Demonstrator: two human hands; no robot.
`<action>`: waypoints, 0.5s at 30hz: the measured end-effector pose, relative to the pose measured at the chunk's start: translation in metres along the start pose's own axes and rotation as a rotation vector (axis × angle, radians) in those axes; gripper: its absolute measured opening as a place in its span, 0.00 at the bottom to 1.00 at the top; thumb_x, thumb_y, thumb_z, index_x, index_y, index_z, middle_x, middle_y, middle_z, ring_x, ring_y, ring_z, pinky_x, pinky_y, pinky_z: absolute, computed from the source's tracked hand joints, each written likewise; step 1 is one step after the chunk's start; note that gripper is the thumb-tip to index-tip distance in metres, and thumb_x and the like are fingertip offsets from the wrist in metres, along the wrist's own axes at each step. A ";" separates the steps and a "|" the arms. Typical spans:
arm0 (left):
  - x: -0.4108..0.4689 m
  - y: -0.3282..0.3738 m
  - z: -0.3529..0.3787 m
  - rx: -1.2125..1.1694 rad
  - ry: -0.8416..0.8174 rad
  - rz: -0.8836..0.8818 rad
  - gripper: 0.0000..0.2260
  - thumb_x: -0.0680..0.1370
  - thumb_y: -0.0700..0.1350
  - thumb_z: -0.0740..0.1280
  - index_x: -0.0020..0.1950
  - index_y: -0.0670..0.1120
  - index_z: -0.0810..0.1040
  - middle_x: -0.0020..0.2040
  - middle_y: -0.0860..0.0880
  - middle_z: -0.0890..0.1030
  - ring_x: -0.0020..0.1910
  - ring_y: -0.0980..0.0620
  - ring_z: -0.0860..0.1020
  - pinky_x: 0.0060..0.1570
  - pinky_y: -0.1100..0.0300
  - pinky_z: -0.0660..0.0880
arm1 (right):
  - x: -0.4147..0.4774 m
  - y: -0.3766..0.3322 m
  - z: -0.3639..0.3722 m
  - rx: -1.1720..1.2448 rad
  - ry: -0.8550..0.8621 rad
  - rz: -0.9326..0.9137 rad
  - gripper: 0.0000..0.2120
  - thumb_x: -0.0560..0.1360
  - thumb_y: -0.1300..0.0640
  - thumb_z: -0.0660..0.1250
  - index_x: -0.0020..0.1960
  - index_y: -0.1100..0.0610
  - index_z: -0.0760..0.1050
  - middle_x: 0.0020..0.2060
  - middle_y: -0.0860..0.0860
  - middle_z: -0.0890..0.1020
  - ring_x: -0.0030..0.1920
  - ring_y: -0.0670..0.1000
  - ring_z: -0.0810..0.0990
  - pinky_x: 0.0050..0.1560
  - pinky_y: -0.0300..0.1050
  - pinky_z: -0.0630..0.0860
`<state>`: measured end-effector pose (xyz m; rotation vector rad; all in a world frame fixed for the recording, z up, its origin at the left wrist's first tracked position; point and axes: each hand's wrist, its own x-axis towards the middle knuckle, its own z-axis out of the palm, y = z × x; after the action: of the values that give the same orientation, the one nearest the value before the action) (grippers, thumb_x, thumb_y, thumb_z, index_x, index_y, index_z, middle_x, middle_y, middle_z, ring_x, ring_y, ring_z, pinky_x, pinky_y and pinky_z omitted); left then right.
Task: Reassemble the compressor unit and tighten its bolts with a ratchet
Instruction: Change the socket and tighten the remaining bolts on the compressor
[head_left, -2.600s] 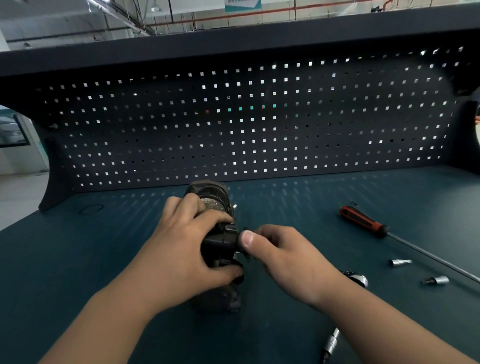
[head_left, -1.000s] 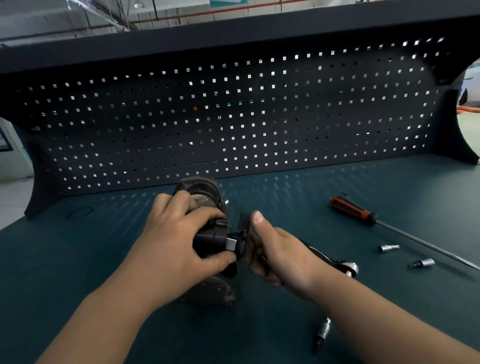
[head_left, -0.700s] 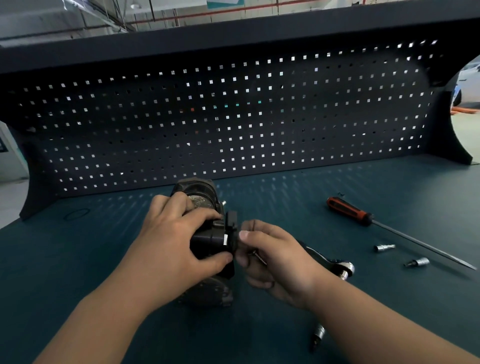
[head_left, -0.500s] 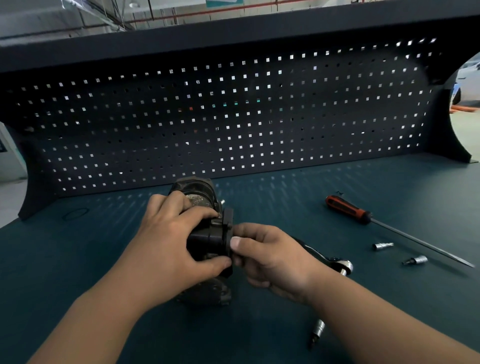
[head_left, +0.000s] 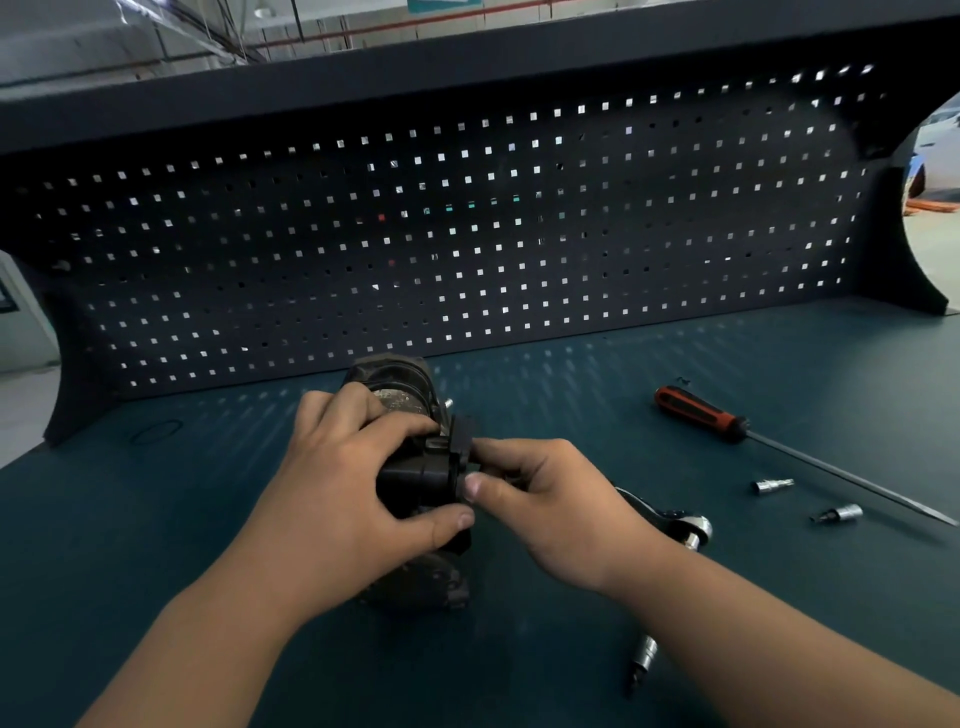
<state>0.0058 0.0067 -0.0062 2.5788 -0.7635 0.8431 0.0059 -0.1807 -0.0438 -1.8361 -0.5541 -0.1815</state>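
Note:
The dark compressor unit lies on the teal bench, its length pointing away from me. My left hand grips its near black housing from above, thumb underneath. My right hand pinches a small black plate and presses it flat against the unit's right side. A small bolt stub sticks out of the unit just behind the plate. The ratchet lies on the bench behind my right wrist, mostly hidden by it.
A red-and-black screwdriver lies at the right, shaft pointing right. Two small sockets lie near it. A bit extension rests by my right forearm. A pegboard wall closes the back. A thin ring lies far left.
My right hand brought the small black plate from a gap away up against the unit's right side. My left hand kept its grip on the unit.

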 end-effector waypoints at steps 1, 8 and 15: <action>0.000 0.000 0.000 -0.008 -0.010 -0.003 0.33 0.59 0.72 0.63 0.58 0.55 0.79 0.46 0.64 0.65 0.50 0.57 0.61 0.48 0.68 0.63 | 0.000 0.001 0.000 -0.010 0.025 -0.025 0.10 0.78 0.60 0.65 0.56 0.51 0.80 0.49 0.49 0.84 0.53 0.47 0.81 0.57 0.44 0.76; 0.000 -0.001 0.001 -0.009 -0.016 -0.007 0.33 0.59 0.70 0.63 0.58 0.55 0.78 0.46 0.66 0.64 0.51 0.57 0.61 0.49 0.68 0.63 | 0.006 -0.011 0.001 0.439 -0.068 0.156 0.15 0.79 0.58 0.59 0.38 0.47 0.78 0.24 0.44 0.68 0.20 0.42 0.62 0.21 0.35 0.60; 0.000 -0.001 0.000 -0.030 -0.016 -0.005 0.31 0.58 0.69 0.65 0.57 0.56 0.78 0.45 0.65 0.64 0.51 0.57 0.61 0.48 0.68 0.63 | 0.014 -0.014 0.004 0.310 0.008 0.195 0.14 0.79 0.53 0.62 0.35 0.50 0.74 0.21 0.42 0.68 0.20 0.42 0.64 0.26 0.40 0.61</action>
<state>0.0061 0.0075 -0.0064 2.5631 -0.7686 0.8041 0.0115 -0.1701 -0.0278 -1.5739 -0.3710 0.0285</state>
